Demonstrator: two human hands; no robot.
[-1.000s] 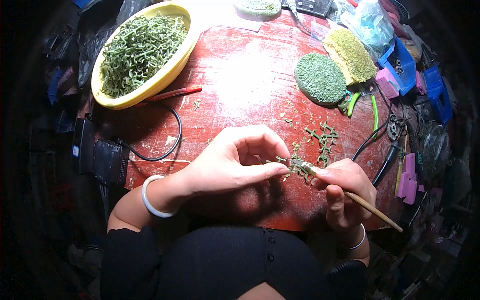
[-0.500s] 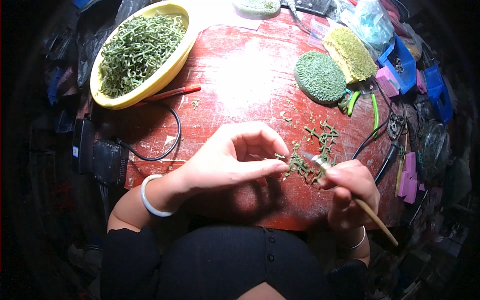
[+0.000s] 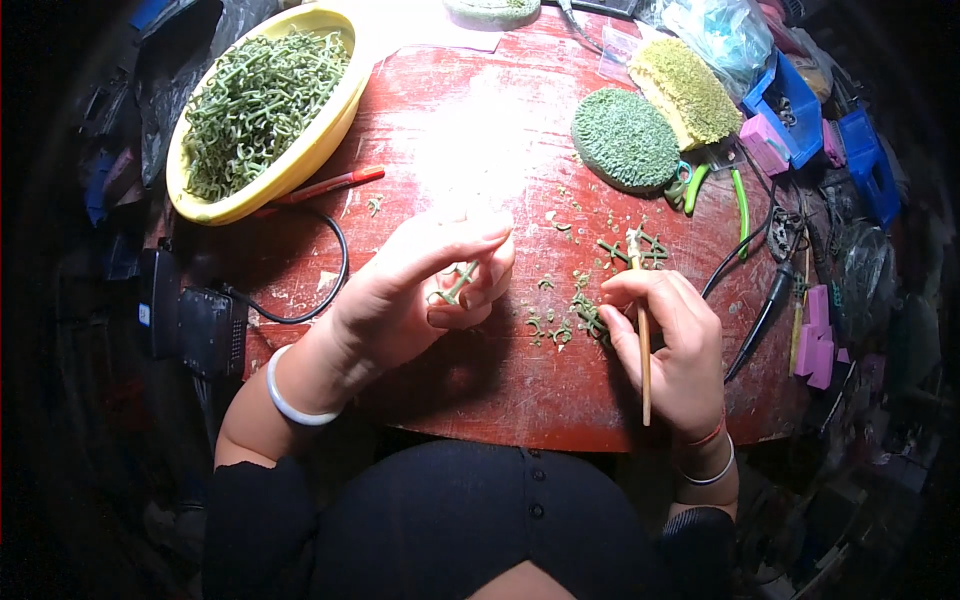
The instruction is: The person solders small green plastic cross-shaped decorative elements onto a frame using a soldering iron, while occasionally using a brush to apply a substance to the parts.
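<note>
The wooden-handled tool (image 3: 644,345) stands close to vertical in the frame: its head points to the upper edge, its handle end to the lower edge, with the lower end slightly to the right. The green forked piece (image 3: 457,286) lies on a diagonal, its long axis running from lower left to upper right.

The tool crosses the right hand (image 3: 672,335), right of the frame's centre; this hand is partly closed and retains the handle among its fingers. Its thumb and index tips are near the loose green pieces (image 3: 583,312) on the worktop (image 3: 540,405); whether they touch one cannot be determined. The forked piece is at the centre of the frame, inside the curve of the left hand (image 3: 415,268), which is half closed and grips it by the fingers; the exact contact points are hidden.

The tool has a slim, plain brown handle and a pale head. The forked piece is thin, pale green and branched at its lower end.
</note>
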